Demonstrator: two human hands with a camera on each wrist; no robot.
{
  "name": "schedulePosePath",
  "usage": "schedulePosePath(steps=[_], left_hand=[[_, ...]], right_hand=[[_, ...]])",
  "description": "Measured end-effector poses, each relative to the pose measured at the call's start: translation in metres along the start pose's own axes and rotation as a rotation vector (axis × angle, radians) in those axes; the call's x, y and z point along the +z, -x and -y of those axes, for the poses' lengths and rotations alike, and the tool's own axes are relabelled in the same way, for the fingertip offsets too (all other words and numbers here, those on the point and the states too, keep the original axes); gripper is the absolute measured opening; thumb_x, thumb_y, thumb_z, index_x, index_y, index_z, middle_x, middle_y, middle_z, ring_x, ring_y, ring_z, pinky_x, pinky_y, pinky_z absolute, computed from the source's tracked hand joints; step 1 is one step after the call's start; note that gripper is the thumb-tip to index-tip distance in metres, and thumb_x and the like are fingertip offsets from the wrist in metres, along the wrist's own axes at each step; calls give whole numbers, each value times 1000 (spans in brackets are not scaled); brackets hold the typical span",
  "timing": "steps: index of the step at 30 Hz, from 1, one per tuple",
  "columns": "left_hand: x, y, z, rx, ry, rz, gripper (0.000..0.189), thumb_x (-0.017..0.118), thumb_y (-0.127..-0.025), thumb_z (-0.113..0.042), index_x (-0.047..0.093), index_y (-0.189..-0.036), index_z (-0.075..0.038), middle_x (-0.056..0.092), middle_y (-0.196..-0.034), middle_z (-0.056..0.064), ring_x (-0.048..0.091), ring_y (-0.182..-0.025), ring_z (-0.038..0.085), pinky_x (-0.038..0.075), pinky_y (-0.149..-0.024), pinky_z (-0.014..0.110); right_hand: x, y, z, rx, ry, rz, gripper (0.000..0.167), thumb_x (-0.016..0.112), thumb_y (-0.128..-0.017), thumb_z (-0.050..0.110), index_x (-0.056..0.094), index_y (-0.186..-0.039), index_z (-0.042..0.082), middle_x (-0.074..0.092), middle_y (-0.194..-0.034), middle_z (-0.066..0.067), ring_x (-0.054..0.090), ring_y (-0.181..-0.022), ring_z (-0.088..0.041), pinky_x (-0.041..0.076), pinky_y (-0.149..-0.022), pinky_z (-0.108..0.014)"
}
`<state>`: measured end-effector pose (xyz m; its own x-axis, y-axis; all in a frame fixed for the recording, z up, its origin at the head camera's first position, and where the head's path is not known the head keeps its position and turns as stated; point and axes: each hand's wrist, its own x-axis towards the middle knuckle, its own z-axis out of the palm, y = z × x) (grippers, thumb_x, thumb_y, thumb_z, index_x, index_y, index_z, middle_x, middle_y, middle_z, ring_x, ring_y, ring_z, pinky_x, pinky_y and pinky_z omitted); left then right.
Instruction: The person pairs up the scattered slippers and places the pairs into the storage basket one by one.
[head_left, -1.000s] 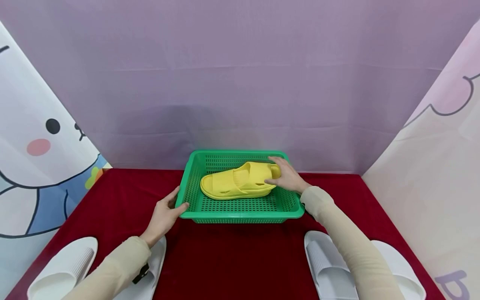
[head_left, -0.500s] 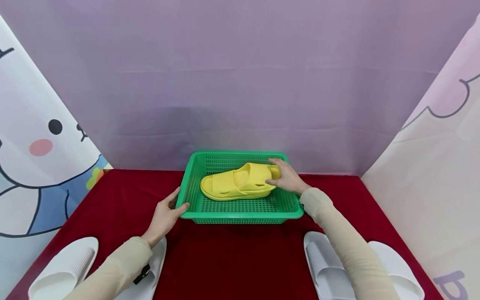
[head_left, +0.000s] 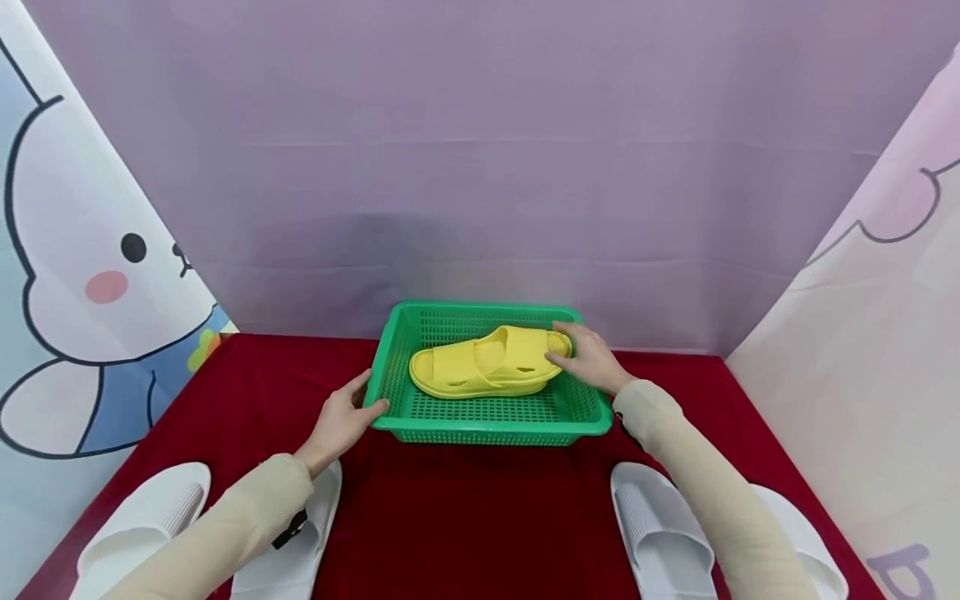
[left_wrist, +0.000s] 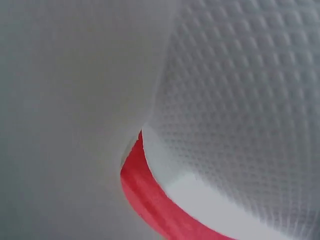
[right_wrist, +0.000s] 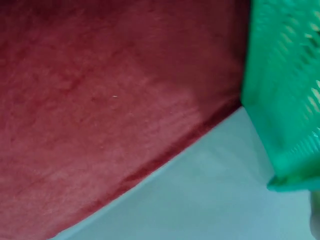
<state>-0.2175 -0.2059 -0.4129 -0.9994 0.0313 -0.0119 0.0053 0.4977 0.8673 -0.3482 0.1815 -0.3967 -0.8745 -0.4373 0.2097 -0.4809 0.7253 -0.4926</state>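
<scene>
A green plastic basket [head_left: 480, 428] with perforated walls stands at the back of the red-covered table. Inside it lies a yellow slipper [head_left: 491, 361], toe to the left, with a second yellow sole edge showing under its heel. My left hand [head_left: 339, 422] grips the basket's left rim, thumb over the top and fingers outside. Over the right side of the basket reaches my right hand [head_left: 588, 358]. Its spread thumb and fingers lie either side of the slipper's heel. Part of the basket [right_wrist: 285, 90] also shows in the right wrist view.
White slippers line both near sides of the red cloth [head_left: 480, 517]: one at far left [head_left: 142, 517], one under my left forearm [head_left: 300, 558], one beside my right forearm [head_left: 667, 533]. Another [head_left: 802, 542] is partly covered by the right sleeve. A purple curtain [head_left: 480, 167] hangs behind.
The whole head view has shifted slightly. My right hand has drawn back a little to the right, so more of the slipper's heel shows. My left hand keeps its grip on the rim.
</scene>
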Motion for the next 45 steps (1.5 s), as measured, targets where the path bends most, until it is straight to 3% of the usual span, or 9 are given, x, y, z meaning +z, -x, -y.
schedulePosePath(steps=[6,11,18,28,34,37,41,45], left_hand=[[-14,1,-17,-22,-91,69,76,52,-91,-36,14,-146,0,14,-152,19,21,-135,40,31,-104,55],[-28,7,-33,19,-162,108,69,53,-91,-35,24,-144,-2,21,-150,17,22,-135,41,30,-103,57],[-51,23,-45,185,-229,173,54,55,-91,-26,40,-137,-3,40,-140,17,36,-128,39,35,-100,57],[-71,54,-58,437,-506,184,51,68,-82,-17,51,-129,-10,54,-127,7,49,-118,29,47,-91,48],[-77,74,-53,590,-714,183,48,73,-75,-15,60,-121,-14,58,-120,1,56,-110,22,53,-82,36],[-82,80,-46,703,-834,186,47,75,-72,-15,62,-117,-15,60,-116,0,58,-105,20,54,-79,34],[-90,84,-29,886,-974,197,46,79,-65,-12,66,-109,-13,63,-108,0,60,-98,19,55,-75,33],[-97,84,-7,989,-1038,224,47,81,-60,-9,67,-104,-11,64,-103,1,61,-94,19,55,-72,32]], right_hand=[[-20,15,13,93,-85,64,73,55,-85,50,31,-142,11,28,-148,-13,21,-138,-33,27,-105,-55],[-31,32,25,86,-105,93,71,55,-86,50,34,-141,12,30,-147,-12,29,-134,-34,32,-103,-55],[-44,65,43,25,-97,85,62,59,-86,41,40,-137,12,40,-140,-9,39,-127,-34,36,-99,-54],[-60,111,60,-78,4,79,53,67,-83,26,50,-130,8,51,-130,-9,45,-122,-29,41,-97,-50],[-64,139,66,-154,66,125,50,68,-81,26,54,-126,9,56,-123,-3,52,-115,-23,46,-93,-43],[-65,151,63,-176,87,185,50,69,-80,25,54,-125,8,56,-122,-2,53,-113,-23,47,-91,-43],[-65,165,55,-171,104,298,52,71,-78,23,54,-125,9,54,-124,-3,52,-113,-25,47,-90,-44],[-62,177,43,-139,118,356,54,72,-76,22,53,-125,11,52,-125,-4,50,-114,-27,47,-90,-45]])
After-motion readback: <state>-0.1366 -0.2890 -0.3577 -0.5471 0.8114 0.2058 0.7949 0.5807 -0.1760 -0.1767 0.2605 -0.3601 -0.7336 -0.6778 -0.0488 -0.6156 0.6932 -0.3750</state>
